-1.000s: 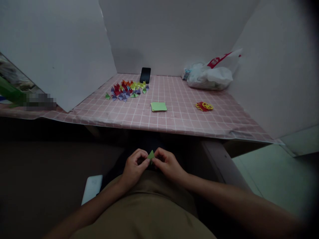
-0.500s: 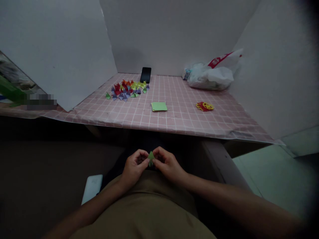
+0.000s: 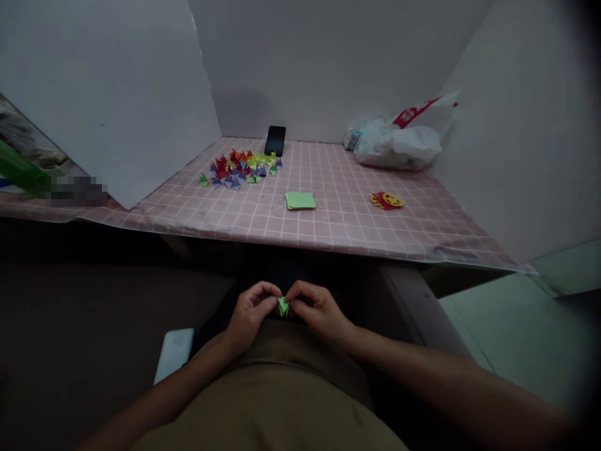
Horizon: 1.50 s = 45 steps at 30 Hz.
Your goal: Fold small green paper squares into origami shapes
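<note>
Above my lap, in front of the table edge, a small folded piece of green paper is pinched between both hands. My left hand is closed on its left side with thumb and forefinger. From the other side, my right hand grips it the same way. The paper has a broad upper part and narrow points hanging downward. On the table lies a stack of green paper squares, with a yellow edge showing beneath. Several folded paper cranes in red, orange, yellow, purple and green stand together at the left.
A dark phone leans near the back panel. At the right are a red and yellow cut-out ornament and a white plastic bag. White panels enclose the table. A white phone-like slab lies beside my left thigh.
The upper peak of the green paper has folded down, so the piece looks shorter and shows a lighter face. My right fingers have moved slightly over its top.
</note>
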Each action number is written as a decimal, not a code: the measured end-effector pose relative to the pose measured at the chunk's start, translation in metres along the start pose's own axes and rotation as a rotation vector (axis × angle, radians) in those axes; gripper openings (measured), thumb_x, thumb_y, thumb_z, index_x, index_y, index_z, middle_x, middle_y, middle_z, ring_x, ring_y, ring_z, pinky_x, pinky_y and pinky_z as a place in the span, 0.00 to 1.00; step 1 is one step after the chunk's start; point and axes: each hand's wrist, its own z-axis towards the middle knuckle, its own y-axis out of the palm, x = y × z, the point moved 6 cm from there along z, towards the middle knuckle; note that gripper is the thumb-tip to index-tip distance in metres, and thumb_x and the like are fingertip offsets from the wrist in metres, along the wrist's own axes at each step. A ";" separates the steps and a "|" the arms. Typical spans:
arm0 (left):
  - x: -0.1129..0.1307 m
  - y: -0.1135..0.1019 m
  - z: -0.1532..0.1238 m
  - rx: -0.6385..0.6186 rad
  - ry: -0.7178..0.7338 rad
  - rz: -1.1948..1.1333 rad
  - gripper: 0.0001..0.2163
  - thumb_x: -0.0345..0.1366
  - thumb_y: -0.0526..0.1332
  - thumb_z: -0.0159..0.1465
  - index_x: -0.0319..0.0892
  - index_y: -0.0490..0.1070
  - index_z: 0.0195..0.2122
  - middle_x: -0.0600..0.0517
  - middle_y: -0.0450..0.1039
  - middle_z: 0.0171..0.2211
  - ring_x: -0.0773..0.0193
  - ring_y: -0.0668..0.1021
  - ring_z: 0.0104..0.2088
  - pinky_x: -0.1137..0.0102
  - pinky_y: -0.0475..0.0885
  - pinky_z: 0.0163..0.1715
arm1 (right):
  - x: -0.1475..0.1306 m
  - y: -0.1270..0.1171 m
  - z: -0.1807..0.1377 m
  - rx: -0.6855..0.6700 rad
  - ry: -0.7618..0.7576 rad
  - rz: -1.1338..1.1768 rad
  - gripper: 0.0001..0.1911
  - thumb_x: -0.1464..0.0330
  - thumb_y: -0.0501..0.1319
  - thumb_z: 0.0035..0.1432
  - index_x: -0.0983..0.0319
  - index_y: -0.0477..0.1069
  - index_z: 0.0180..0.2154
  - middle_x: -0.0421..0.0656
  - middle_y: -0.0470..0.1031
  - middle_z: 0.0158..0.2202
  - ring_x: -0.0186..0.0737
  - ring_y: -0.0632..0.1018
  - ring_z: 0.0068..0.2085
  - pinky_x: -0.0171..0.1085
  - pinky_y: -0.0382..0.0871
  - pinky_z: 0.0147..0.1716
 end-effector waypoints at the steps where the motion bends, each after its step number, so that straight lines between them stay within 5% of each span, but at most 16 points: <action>1: -0.001 0.000 0.000 0.001 -0.006 -0.007 0.05 0.36 0.61 0.60 0.41 0.72 0.34 0.54 0.71 0.26 0.65 0.73 0.28 0.71 0.68 0.32 | -0.002 -0.001 0.000 0.006 -0.038 -0.044 0.07 0.75 0.57 0.55 0.60 0.71 0.28 0.39 0.71 0.27 0.34 0.71 0.30 0.34 0.65 0.31; 10: 0.000 0.003 0.002 0.010 -0.048 0.107 0.09 0.40 0.62 0.59 0.40 0.69 0.27 0.56 0.68 0.22 0.67 0.70 0.24 0.72 0.65 0.29 | -0.009 -0.001 -0.004 -0.001 -0.266 -0.265 0.09 0.75 0.54 0.61 0.59 0.70 0.32 0.42 0.70 0.32 0.38 0.72 0.35 0.37 0.66 0.36; 18: 0.013 -0.004 -0.002 0.159 0.211 0.321 0.05 0.35 0.61 0.60 0.41 0.72 0.28 0.54 0.69 0.26 0.66 0.71 0.28 0.72 0.66 0.30 | 0.003 -0.003 -0.001 0.044 0.020 0.011 0.07 0.64 0.55 0.64 0.60 0.68 0.36 0.39 0.70 0.29 0.35 0.73 0.31 0.35 0.67 0.33; 28: 0.026 0.003 -0.006 0.094 0.406 0.514 0.05 0.31 0.60 0.63 0.42 0.71 0.29 0.52 0.71 0.29 0.65 0.73 0.31 0.71 0.67 0.33 | 0.007 0.001 0.001 0.006 0.102 0.069 0.08 0.64 0.59 0.60 0.62 0.70 0.32 0.38 0.71 0.26 0.34 0.72 0.27 0.35 0.66 0.30; 45: -0.002 0.002 0.004 0.047 0.034 0.216 0.07 0.38 0.63 0.58 0.40 0.70 0.30 0.54 0.71 0.26 0.66 0.73 0.27 0.72 0.67 0.28 | 0.019 0.000 0.004 0.017 0.192 0.106 0.11 0.63 0.60 0.58 0.63 0.67 0.28 0.38 0.70 0.24 0.30 0.70 0.23 0.32 0.62 0.24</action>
